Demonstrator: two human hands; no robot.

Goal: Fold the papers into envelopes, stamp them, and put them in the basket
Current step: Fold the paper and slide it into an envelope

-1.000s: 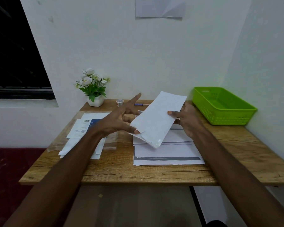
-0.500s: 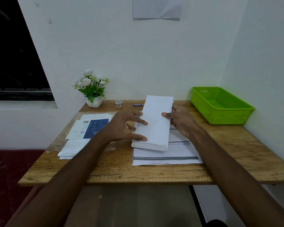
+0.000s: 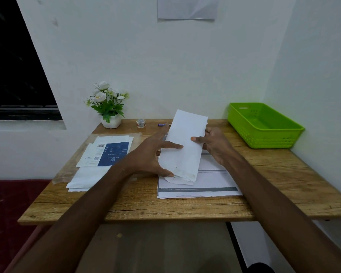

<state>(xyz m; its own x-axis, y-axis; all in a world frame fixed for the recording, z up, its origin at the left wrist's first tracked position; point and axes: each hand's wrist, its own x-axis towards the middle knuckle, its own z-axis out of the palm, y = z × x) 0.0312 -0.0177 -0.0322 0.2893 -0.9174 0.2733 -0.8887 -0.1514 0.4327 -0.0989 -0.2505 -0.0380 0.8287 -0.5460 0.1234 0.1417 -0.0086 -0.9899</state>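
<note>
Right now, from the head camera, I see both hands working a folded white paper (image 3: 182,148) over the middle of the wooden table (image 3: 283,180). My left hand (image 3: 146,156) has its fingers spread and nearly straight: one finger lies flat across the sheet's face and the thumb presses its near corner, so this hand pushes on the paper and does not wrap it. My right hand (image 3: 215,146) grips the paper's right edge, thumb on top and fingers curled behind it. The folded paper runs lengthwise away from me, its near end resting on a stack of white sheets (image 3: 209,186) by the table's front edge, its far end lifted slightly toward the back edge.

Toward the left edge lies another pile of papers (image 3: 98,170), topped by a leaflet with a blue panel (image 3: 112,153), on a clear plastic sleeve. At the back left corner stands a small white pot of white flowers (image 3: 108,107). Along the back edge sit a small roll of tape (image 3: 140,123) and, just beside it, a pen (image 3: 162,124), partly hidden by my left fingers. A green basket (image 3: 264,127) sits at the back right corner, well apart from the paper. On the wall above hangs a creased sheet (image 3: 187,7).
</note>
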